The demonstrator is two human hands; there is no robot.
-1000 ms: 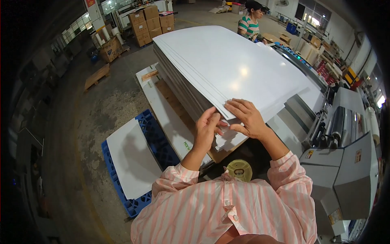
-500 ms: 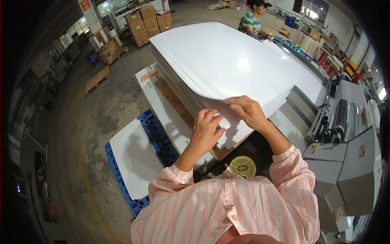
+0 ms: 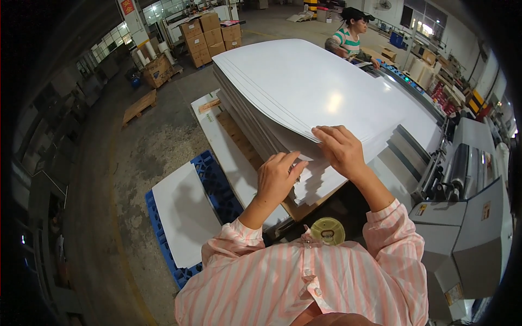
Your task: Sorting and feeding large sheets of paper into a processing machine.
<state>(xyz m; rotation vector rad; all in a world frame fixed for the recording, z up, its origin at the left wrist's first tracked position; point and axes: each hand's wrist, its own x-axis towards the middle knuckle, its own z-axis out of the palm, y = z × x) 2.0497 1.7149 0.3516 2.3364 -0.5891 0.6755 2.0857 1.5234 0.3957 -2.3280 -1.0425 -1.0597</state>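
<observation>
A tall stack of large white sheets [image 3: 293, 81] rises in front of me, its near corner fanned into steps. Several top sheets are lifted and curved at that corner. My right hand [image 3: 343, 153] pinches their edge, fingers over the top and the thumb out of sight. Lower and to the left, my left hand [image 3: 277, 176] is beside the stack's near edge, thumb and forefinger apart, with nothing seen between them. Whether its other fingertips touch the sheets I cannot tell.
A blue pallet [image 3: 209, 179] bearing a white sheet pile [image 3: 182, 217] lies at left. A grey roller machine [image 3: 462, 217] stands close on my right. A round yellowish lid [image 3: 328, 231] is below my hands. Another person [image 3: 348, 41] stands beyond the stack; cartons [image 3: 209, 38] are behind.
The lifted sheet corner stands higher, with a wider gap beneath. My left hand's fingers have spread and drawn slightly back. The other person's arm has shifted, and the whole view has tilted a little.
</observation>
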